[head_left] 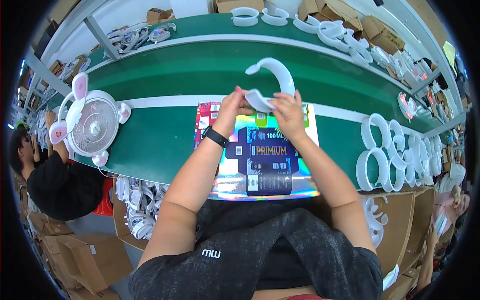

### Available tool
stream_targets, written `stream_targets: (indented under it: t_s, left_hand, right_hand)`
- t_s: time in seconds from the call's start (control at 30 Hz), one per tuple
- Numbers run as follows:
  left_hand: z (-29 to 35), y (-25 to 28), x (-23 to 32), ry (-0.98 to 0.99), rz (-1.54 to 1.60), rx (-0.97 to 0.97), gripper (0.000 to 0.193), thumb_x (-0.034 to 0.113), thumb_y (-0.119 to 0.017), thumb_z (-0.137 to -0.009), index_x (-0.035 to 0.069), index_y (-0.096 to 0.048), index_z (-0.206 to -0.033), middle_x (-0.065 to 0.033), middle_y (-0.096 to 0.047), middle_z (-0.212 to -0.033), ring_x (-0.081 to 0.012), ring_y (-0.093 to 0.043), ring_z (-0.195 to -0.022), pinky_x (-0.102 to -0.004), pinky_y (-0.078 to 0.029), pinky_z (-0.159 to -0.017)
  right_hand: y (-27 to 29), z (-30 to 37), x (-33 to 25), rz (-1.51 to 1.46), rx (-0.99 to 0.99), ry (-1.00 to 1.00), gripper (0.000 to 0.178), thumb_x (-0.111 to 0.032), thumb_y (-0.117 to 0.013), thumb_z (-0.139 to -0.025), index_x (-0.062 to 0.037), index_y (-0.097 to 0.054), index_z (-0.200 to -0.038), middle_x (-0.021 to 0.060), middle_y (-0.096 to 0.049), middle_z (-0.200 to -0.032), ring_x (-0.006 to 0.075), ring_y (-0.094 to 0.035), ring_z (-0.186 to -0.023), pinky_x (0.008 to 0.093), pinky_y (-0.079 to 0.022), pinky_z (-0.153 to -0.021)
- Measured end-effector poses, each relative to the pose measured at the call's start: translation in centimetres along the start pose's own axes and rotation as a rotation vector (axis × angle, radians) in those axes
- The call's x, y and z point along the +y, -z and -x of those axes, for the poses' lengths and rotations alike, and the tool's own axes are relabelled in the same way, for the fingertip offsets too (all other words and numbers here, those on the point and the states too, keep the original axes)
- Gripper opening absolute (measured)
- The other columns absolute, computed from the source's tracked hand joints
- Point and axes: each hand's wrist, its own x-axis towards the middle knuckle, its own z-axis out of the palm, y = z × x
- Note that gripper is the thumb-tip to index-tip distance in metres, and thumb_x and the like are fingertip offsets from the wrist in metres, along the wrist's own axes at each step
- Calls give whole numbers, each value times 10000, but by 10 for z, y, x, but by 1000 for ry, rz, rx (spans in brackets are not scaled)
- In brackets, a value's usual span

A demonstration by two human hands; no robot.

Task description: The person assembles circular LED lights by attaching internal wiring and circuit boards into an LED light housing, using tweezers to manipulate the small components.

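Over the front edge of the green bench, both my hands are on a white C-shaped plastic band [281,73]. Its arc curves up and away above my right hand, with one tip pointing left. A wide, flat white section [258,101] lies between my hands; my right fingers cover the place where it would meet the arc. My left hand [232,110], with a black wristband, closes its fingertips at that section's left end. My right hand [290,112] pinches its right end. Below them lies a shiny printed cardboard sheet [232,187] with a dark box pattern.
A white fan [95,125] with pink rabbit ears stands at left, near a seated person in black [65,185]. Several white bands [372,170] stand at right, others [245,17] on the far ledge. Cartons of white parts [142,205] flank me. Another person [450,200] is at far right.
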Motion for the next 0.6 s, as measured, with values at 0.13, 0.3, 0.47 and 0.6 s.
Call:
stream_targets:
  t_s: [0.13, 0.3, 0.47, 0.6]
  left_hand:
    - [6, -3, -1, 113, -168, -53, 250, 260, -604, -953, 91, -613, -1137, -28, -660, -1035, -109, -627, -940, -242, -525, -737]
    - [2, -13, -7, 14, -191, -125, 205, 254, -653, -919, 80, -616, -1022, -17, -635, -939, -96, -625, -862, -235, -516, -678]
    - [0, -10, -3, 114, -71, -49, 103, 151, -608, -905, 59, -599, -949, -46, -645, -935, -136, -655, -806, -244, -567, -620]
    - [3, -13, 3, 97, -2, -79, 107, 18, -512, -825, 28, -586, -901, -99, -636, -928, -174, -653, -822, -283, -581, -707]
  right_hand:
    - [-9, 7, 1, -1, -35, 58, 273, -36, -650, -759, -131, -700, -1010, 28, -680, -985, 261, -570, -1119, 518, -290, -1079]
    - [-1, 8, 14, 37, -93, 90, 260, -85, -686, -750, -120, -705, -1007, 56, -618, -1178, 335, -489, -1225, 548, -297, -1079]
    - [6, 3, 5, -205, 30, 22, 430, -196, -709, -809, -95, -608, -1215, 199, -460, -1369, 370, -389, -1322, 483, -308, -1091]
    - [2, 7, 23, -338, 276, -324, 588, -258, -628, -921, -27, -384, -1403, 216, -450, -1377, 330, -419, -1307, 434, -366, -1056]
